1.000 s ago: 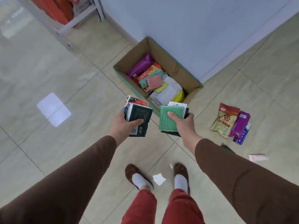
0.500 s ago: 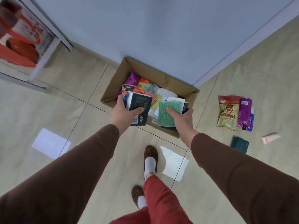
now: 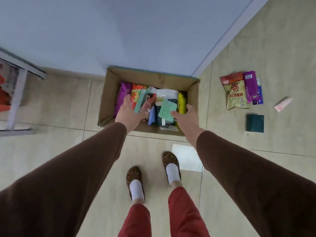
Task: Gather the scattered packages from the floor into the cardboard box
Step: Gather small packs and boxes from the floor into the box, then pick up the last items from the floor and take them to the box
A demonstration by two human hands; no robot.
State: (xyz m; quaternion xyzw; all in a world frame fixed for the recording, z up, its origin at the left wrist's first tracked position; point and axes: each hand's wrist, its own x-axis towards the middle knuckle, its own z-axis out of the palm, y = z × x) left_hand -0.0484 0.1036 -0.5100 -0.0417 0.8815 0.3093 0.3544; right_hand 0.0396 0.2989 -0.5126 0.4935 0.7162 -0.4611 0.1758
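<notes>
From the head view, the cardboard box (image 3: 109, 93) sits against the wall (image 3: 136, 31), its near edge just ahead of the feet. Both hands are over it with fingers spread, released: the left hand (image 3: 130, 113) above the left half, the right hand (image 3: 185, 117) at the right rim. The green package (image 3: 166, 109) lies loose among the packages inside. On the tiled floor (image 3: 171, 146), right of the box, a snack bag (image 3: 236, 94), purple packet (image 3: 250, 86), dark packet (image 3: 254, 123) and pink tube (image 3: 283, 104) remain. Half a second ago both hands gripped packages; now those are dropped in.
</notes>
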